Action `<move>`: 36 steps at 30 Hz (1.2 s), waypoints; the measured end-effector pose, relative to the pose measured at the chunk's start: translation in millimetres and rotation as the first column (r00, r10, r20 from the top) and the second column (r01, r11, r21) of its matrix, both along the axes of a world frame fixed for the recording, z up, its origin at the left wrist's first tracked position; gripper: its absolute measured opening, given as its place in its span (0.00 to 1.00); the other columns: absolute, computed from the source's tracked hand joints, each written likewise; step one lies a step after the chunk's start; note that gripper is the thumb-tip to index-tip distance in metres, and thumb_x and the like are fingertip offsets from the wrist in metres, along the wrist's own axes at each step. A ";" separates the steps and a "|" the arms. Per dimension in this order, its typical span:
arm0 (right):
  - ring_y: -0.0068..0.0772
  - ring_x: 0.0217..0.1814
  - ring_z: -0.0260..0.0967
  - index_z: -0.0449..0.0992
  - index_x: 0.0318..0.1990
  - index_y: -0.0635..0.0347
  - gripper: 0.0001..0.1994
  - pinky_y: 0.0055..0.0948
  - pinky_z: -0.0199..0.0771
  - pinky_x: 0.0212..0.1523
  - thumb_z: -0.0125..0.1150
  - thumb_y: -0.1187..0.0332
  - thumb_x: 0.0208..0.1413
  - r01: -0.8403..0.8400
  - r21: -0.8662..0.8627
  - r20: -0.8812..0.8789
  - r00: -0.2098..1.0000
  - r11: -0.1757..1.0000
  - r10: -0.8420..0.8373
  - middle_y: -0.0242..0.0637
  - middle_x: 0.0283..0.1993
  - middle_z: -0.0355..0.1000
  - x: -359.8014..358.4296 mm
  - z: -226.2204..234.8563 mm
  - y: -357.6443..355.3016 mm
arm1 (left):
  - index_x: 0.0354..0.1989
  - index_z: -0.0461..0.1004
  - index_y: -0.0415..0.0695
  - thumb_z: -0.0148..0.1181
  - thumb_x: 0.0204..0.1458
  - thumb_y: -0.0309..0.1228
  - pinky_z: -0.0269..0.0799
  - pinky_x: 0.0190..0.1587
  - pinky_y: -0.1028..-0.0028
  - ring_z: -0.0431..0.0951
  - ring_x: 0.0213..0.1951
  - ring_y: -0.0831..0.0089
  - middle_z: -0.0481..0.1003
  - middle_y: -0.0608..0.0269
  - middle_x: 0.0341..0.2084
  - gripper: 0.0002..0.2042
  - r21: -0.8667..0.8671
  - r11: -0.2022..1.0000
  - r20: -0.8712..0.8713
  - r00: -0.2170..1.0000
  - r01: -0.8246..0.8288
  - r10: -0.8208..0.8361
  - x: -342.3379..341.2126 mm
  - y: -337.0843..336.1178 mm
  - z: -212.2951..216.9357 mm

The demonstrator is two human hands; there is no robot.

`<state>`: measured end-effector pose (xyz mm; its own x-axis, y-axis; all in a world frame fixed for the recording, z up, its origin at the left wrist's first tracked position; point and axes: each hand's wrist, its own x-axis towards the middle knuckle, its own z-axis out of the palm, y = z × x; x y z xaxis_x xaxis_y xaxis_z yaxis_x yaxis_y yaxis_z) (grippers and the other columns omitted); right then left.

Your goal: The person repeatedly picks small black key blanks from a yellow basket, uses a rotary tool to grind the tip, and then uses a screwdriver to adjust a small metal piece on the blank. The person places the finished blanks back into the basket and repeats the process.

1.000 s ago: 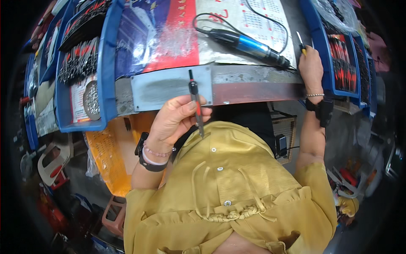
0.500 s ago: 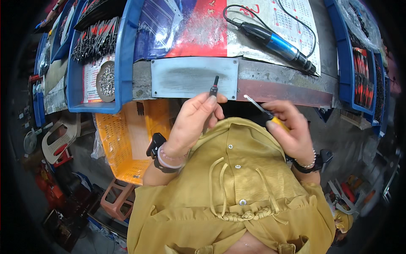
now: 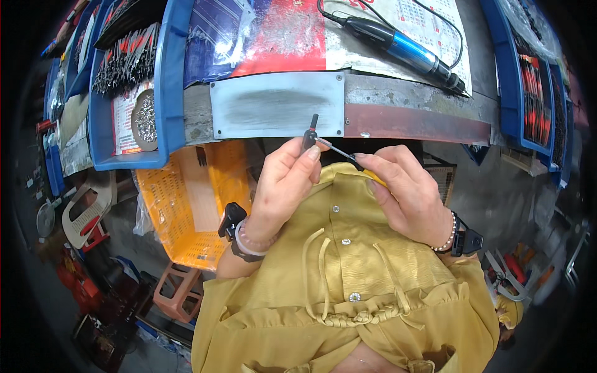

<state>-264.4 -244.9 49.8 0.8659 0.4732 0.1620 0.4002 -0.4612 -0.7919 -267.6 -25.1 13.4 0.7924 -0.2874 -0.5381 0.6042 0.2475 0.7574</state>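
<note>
Closed around a small black rod-like part with a thin red band [image 3: 310, 138], my left hand [image 3: 280, 183] holds it upright just off the bench's front edge. My right hand [image 3: 407, 193] grips a screwdriver with a yellow and black handle [image 3: 375, 179]. Its thin metal shaft points up and left, and the tip meets the black part near my left fingertips. Whether the tip sits in a screw is too small to tell. The lower end of the part is hidden by my left fingers.
A blue and black electric screwdriver [image 3: 410, 53] with a cord lies on the bench. A pale plate [image 3: 277, 105] is fixed at the front edge. Blue bins [image 3: 171, 93] flank the bench; the left one holds black-and-red parts and a dish of small metal pieces [image 3: 146, 121]. An orange basket [image 3: 165, 211] stands below.
My right hand has moved left, bringing the screwdriver's tip from apart to the black part. My left hand keeps its hold. The view has shifted slightly.
</note>
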 end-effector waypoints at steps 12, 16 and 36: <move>0.42 0.37 0.77 0.71 0.53 0.69 0.16 0.28 0.75 0.38 0.56 0.76 0.57 0.222 0.245 -0.630 0.777 0.944 -0.019 0.49 0.40 0.75 4.2 -5.8 -7.8 | 0.42 0.70 0.37 0.46 0.67 0.31 0.60 0.26 0.79 0.61 0.23 0.83 0.64 0.71 0.20 0.09 0.641 0.758 0.466 0.846 -0.120 -0.261 -3.3 -13.8 -12.5; 0.45 0.38 0.77 0.71 0.54 0.69 0.17 0.31 0.76 0.38 0.57 0.76 0.56 0.101 0.135 -0.416 0.909 0.986 -0.036 0.50 0.41 0.75 4.1 -7.5 -9.3 | 0.42 0.66 0.35 0.47 0.65 0.27 0.65 0.27 0.66 0.66 0.21 0.56 0.66 0.50 0.21 0.07 0.602 0.798 0.369 0.891 -0.012 -0.265 -3.1 -13.9 -11.4; 0.27 0.19 0.68 0.76 0.51 0.63 0.15 0.27 0.66 0.16 0.61 0.70 0.57 0.078 -0.092 0.236 0.970 0.993 -0.055 0.35 0.25 0.68 17.9 -29.6 13.7 | 0.43 0.65 0.35 0.53 0.59 0.24 0.67 0.26 0.50 0.75 0.28 0.37 0.73 0.38 0.24 0.08 0.844 0.466 0.479 0.766 -0.267 -0.428 0.7 -23.4 -37.7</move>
